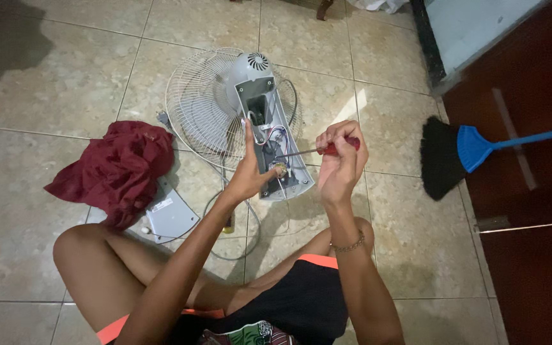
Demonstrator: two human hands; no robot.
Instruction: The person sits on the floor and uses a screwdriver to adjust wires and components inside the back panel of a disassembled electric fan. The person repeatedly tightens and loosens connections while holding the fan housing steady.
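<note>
A grey electric fan [260, 102] lies face down on the tiled floor, its rear housing open with wires and a switch showing. My left hand [248, 171] rests flat against the left side of the open housing, holding it steady. A red-handled screwdriver [327, 149] is gripped in my right hand [342, 160], its shaft pointing left into the housing near the wires. The wire grille [193, 105] spreads out beneath the fan body.
A crumpled maroon cloth [119, 169] lies left of the fan. The detached grey cover plate [170, 214] sits by my knee. A blue-handled black broom [455, 153] lies at right beside a dark wooden door [531, 191]. A power cord [237, 223] loops over the floor.
</note>
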